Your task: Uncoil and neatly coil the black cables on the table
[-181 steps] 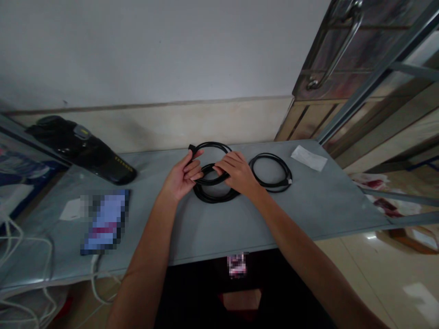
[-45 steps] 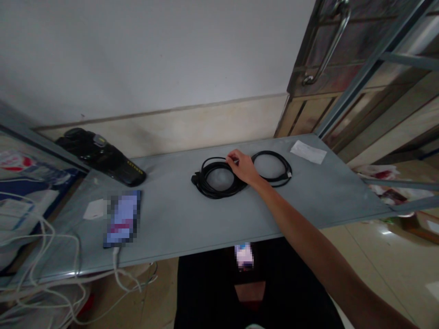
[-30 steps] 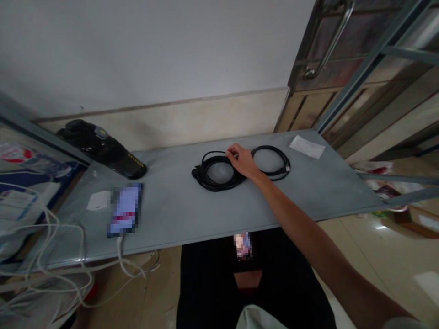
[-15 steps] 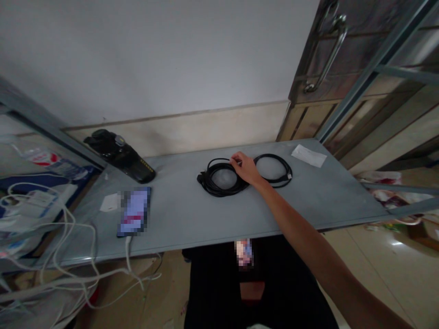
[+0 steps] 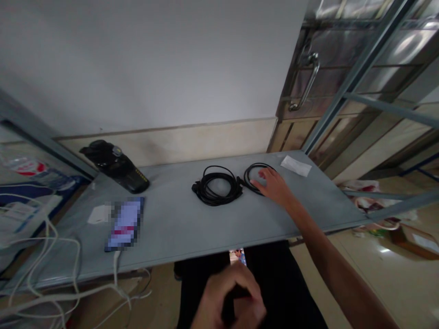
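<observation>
Two black cable coils lie on the grey table (image 5: 192, 228). The thicker coil (image 5: 216, 188) sits in the middle with nothing touching it. My right hand (image 5: 272, 186) rests just to its right, fingers stretched out flat over the thinner coil (image 5: 253, 176), which it partly covers. My left hand (image 5: 229, 299) is low in front of the table edge, above my dark clothing. Its fingers are curled around something dark that I cannot make out.
A phone (image 5: 125, 223) with a white lead lies at the left, beside a white paper slip (image 5: 98, 214). A black bottle-like object (image 5: 115, 167) lies at the back left. Another white slip (image 5: 295, 165) sits at the back right. White cables (image 5: 34, 260) hang at the left; a metal door frame (image 5: 346, 77) stands right.
My right hand has left the thicker coil and moved right onto the thinner one. My left hand has come into view at the bottom. The thicker coil stays put.
</observation>
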A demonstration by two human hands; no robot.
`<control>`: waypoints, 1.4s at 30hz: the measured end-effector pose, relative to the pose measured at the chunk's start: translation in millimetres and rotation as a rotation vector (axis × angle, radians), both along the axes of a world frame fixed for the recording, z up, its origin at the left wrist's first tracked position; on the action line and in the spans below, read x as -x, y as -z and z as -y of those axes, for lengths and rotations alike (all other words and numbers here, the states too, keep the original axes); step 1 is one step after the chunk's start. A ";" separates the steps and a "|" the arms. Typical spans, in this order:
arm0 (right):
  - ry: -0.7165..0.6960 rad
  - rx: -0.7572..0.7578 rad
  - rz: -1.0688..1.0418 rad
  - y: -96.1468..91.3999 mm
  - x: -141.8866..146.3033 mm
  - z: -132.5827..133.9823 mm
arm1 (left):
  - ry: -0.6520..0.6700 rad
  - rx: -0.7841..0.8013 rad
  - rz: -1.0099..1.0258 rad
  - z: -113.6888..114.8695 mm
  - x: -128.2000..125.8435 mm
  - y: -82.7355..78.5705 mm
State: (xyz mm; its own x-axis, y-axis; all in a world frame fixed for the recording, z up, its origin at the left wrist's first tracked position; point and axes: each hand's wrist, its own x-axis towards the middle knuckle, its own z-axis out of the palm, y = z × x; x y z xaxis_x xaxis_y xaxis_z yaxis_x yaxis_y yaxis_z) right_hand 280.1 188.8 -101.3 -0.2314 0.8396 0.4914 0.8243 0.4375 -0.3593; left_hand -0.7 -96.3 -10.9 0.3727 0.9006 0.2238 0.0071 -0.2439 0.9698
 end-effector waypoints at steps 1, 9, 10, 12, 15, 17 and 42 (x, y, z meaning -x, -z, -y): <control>0.001 0.021 0.036 5.2 -11.8 8.6 | -0.073 -0.071 -0.069 -17.9 1.8 3.4; -0.001 0.102 0.158 20.0 -42.2 49.0 | -0.319 -0.643 -0.714 -156.8 25.2 51.4; 0.001 0.098 0.155 19.3 -41.3 50.5 | -0.312 -0.650 -0.744 -166.5 29.9 59.3; -0.003 0.089 0.155 17.9 -39.1 52.0 | -0.323 -0.647 -0.774 -179.5 39.5 74.1; 0.004 0.066 0.184 16.4 -36.7 52.5 | -0.366 -0.637 -0.770 -187.3 50.2 90.6; 0.021 0.065 0.206 15.9 -36.3 53.1 | -0.377 -0.639 -0.755 -188.3 53.4 96.8; 0.189 0.092 0.218 18.0 -37.1 61.3 | -0.373 -0.619 -0.729 -181.7 52.4 98.1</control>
State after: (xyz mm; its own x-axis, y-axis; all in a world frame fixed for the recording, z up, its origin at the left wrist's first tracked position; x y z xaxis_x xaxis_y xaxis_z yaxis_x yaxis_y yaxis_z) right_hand 317.2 127.5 -119.3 -0.1583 0.9167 0.3670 0.9501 0.2426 -0.1960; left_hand -53.1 85.3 -109.0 0.3242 0.7907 0.5194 0.7219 -0.5616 0.4043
